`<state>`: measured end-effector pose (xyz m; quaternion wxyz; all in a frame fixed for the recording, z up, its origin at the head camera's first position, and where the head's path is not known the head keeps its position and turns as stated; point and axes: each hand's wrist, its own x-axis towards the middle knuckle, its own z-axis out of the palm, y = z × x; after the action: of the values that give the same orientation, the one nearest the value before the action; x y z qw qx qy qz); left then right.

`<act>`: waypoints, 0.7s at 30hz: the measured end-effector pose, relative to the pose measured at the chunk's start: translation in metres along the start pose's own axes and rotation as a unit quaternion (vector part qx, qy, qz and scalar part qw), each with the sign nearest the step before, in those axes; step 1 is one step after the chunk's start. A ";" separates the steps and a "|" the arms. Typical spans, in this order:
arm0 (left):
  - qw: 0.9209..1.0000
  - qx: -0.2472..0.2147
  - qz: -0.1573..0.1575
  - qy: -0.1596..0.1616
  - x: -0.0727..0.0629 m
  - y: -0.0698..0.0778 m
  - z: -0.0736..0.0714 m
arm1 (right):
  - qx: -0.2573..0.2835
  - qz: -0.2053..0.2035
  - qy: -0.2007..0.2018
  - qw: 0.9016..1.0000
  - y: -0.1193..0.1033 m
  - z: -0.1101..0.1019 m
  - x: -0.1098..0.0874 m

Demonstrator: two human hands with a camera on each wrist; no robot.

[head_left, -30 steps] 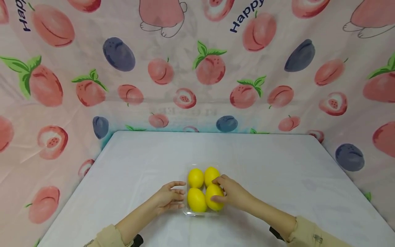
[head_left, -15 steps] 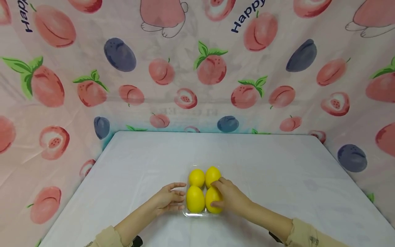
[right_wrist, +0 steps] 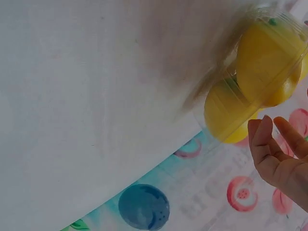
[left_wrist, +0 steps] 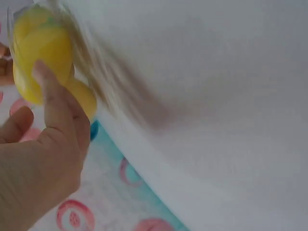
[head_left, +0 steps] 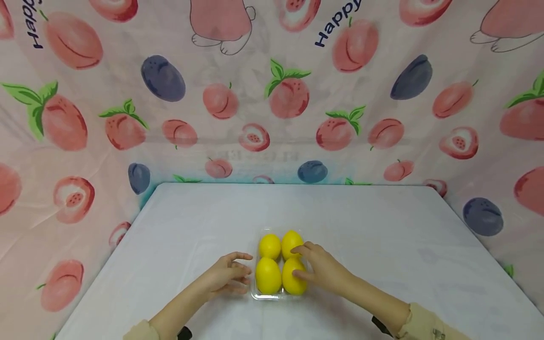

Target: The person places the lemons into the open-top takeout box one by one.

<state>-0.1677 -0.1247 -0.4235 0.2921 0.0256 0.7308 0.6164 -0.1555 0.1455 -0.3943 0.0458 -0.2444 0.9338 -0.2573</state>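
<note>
Several yellow lemons sit in a clear plastic container [head_left: 267,297], filling it in two rows. My left hand [head_left: 229,276] is just left of the container wall, fingers loosely bent and holding nothing. Over the right side, my right hand [head_left: 321,267] has its thumb overlapping the near right lemon [head_left: 293,284] and its fingertips overlapping the far right lemon [head_left: 291,241]. In the right wrist view that hand's relaxed fingers [right_wrist: 262,132] show a gap to the fruit. On the left side lie the near left lemon [head_left: 268,276] and the far left lemon [head_left: 269,246].
A white-covered table [head_left: 382,226] spreads around the container. Behind it and at both sides hangs a cloth [head_left: 255,85] printed with peaches and plums. Dark bands show at both wrists near the sleeves.
My right hand has loosened from the near right lemon, and its thumb has drawn back a little. The near left lemon has straightened. My left hand has moved slightly left from the container.
</note>
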 end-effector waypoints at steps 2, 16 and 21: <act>0.997 0.067 0.026 0.007 -0.002 0.003 -0.005 | 0.014 -0.003 0.000 1.000 0.002 -0.001 -0.001; 0.866 0.380 0.212 0.246 0.009 0.019 -0.024 | 0.013 0.018 0.122 0.992 0.038 -0.031 0.006; 0.813 0.423 0.249 0.314 0.013 0.016 -0.039 | 0.009 0.006 0.158 0.987 0.058 -0.045 0.003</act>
<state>-0.2012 -0.1500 -0.4114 -0.1563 0.1324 0.9400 0.2729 -0.1924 0.2083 -0.3844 -0.0986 -0.1942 0.9286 -0.3003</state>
